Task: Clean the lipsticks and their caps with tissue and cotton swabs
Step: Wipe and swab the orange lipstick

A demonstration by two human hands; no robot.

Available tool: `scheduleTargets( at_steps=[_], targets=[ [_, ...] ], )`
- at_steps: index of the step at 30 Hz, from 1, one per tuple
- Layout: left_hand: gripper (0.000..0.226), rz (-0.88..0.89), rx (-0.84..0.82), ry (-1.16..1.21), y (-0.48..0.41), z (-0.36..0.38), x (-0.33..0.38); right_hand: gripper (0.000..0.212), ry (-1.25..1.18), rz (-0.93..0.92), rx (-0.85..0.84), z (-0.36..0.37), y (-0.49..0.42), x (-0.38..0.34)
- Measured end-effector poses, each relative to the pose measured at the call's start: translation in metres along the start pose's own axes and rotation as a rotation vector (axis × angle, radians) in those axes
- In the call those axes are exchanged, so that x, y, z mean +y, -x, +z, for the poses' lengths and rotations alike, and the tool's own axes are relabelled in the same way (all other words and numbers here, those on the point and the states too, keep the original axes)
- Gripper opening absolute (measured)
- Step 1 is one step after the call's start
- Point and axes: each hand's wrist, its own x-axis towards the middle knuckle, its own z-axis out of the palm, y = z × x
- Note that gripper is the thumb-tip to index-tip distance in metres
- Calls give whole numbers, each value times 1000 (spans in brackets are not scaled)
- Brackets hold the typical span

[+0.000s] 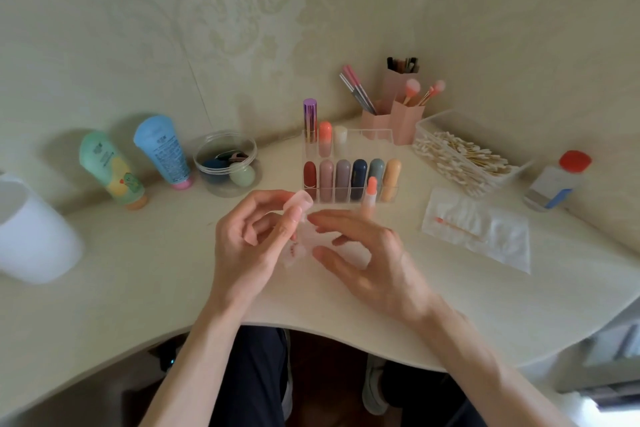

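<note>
**Pink cap being wiped in front of the lipstick rack**

Just in front of the clear lipstick rack (375, 131), the left hand (249, 246) pinches a pale pink cap (298, 202) between thumb and curled fingers, a stained tissue (294, 251) bunched beneath it. The right hand (377, 263) reaches in with fingers stretched towards that tissue; whether it grips, I cannot tell. An uncapped orange lipstick (371, 189) stands upright against the rack's front. Right of the rack, a cotton swab (457, 227) lies on a flat tissue (498, 239).
</note>
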Motion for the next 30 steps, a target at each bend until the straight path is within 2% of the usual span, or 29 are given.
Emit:
scheduleTargets(
  at_steps=[4,10,14,19,22,30],
  targets=[
    [14,40,-36,-76,3,1,2,45,34,-45,-15,0,1,5],
    [15,23,-131,-171,6,3,-2,22,141,18,120,-3,2,7],
    [16,15,-181,-312,2,5,-12,22,169,72,225,-6,3,8],
    [19,154,-95,-528,0,7,-16,23,189,166,259,-15,6,10],
    [18,246,-104,-654,2,10,-15,23,178,265,287,-27,8,13],
    [19,274,-164,-766,1,23,-19,21,328,476,405,-67,12,27]
  ],
)
